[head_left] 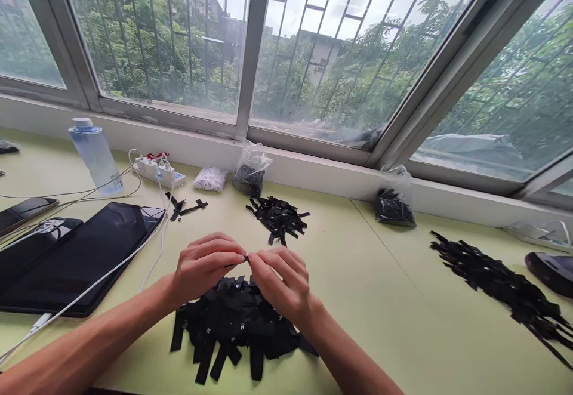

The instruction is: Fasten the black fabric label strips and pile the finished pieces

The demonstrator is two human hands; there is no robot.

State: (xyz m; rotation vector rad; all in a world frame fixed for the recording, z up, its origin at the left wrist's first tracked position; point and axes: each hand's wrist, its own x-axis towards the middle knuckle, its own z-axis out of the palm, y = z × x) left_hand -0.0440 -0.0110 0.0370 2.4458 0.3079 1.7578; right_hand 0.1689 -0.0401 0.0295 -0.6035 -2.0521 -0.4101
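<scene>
My left hand (203,264) and my right hand (282,275) meet fingertip to fingertip over the table. Pinched between them is a small black strip (246,258), mostly hidden by the fingers; both hands are closed on it. Right below lies a large pile of black fabric strips (233,323), several with small white marks or labels. Beyond my hands is a smaller pile of similar black strips (280,216), with shiny bits among them. A few loose black strips (183,207) lie to its left.
On the left are a tablet (85,264), phones, white cables and a water bottle (96,156). A power strip (159,171), a white packet (210,179) and bags of black pieces (249,177) (394,204) line the window side. A long black pile (496,281) lies right.
</scene>
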